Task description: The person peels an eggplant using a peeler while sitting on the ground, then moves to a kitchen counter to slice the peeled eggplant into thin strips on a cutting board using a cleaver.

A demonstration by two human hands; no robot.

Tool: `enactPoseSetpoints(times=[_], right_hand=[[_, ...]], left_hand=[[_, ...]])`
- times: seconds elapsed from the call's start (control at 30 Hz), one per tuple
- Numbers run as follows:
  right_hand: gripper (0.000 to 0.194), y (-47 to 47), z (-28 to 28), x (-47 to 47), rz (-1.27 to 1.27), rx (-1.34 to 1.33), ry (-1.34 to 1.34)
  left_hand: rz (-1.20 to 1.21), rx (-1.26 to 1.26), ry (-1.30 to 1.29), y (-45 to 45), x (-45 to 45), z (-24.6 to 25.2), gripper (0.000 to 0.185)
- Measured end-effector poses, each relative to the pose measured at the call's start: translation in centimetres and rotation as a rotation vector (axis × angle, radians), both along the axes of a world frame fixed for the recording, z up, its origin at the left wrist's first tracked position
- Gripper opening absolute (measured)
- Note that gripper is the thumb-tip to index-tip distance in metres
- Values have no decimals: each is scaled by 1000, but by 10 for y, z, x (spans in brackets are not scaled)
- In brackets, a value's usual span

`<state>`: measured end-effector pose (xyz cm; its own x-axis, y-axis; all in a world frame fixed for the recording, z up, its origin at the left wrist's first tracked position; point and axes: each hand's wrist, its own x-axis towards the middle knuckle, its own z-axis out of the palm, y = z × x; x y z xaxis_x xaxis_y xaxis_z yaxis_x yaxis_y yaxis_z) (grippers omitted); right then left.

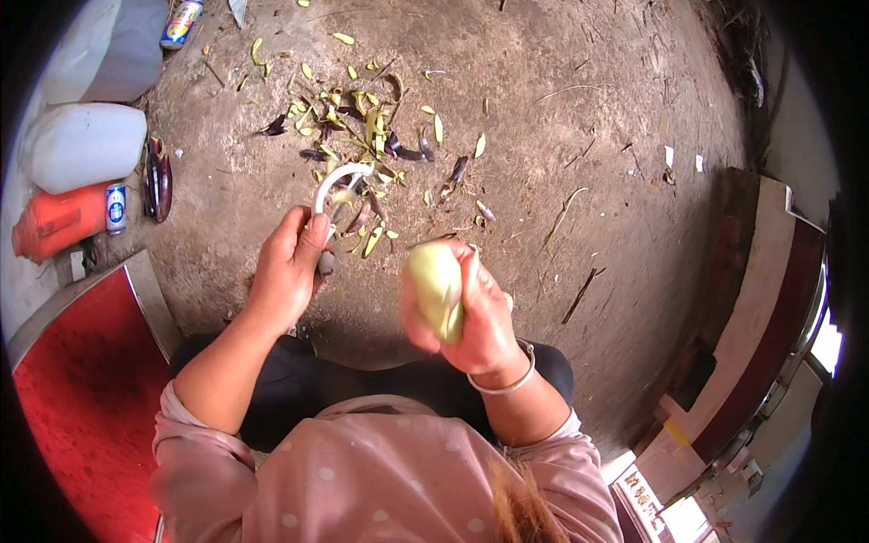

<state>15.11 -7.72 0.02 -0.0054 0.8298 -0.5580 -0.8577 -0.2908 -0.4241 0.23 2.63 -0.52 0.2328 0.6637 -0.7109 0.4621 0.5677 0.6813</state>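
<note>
In my left hand (288, 261) is a white-framed peeler (333, 183), its curved end pointing up and away from me. A pale green peeled vegetable (434, 292) is gripped in my right hand (472, 312), which looks slightly blurred and wears a bracelet at the wrist. The hands are apart, and the peeler does not touch the vegetable. Beyond them, green and dark purple peelings (373, 129) lie scattered on the ground. Dark purple eggplants (159, 180) rest at the left.
A white plastic container (88, 146), a red-orange container (61, 220) and a drink can (116, 208) stand or lie at the left. Another can (181, 24) is farther off. A red panel (88, 407) is near my left side. A tiled structure (740, 305) curves along the right.
</note>
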Motion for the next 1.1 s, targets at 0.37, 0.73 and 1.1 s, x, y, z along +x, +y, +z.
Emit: enactPoseSetpoints(times=[0.37,0.73,1.1], right_hand=[[42,7,-12,2,-57,19,212],[46,7,-13,-14,-95,-128,20],[36,12,-14,3,-112,-82,-59]], left_hand=[[-18,100,-386,-13,-3,5,24],[-455,508,-63,-26,-2,-9,32],[-65,-348,-422,-8,-8,5,31]])
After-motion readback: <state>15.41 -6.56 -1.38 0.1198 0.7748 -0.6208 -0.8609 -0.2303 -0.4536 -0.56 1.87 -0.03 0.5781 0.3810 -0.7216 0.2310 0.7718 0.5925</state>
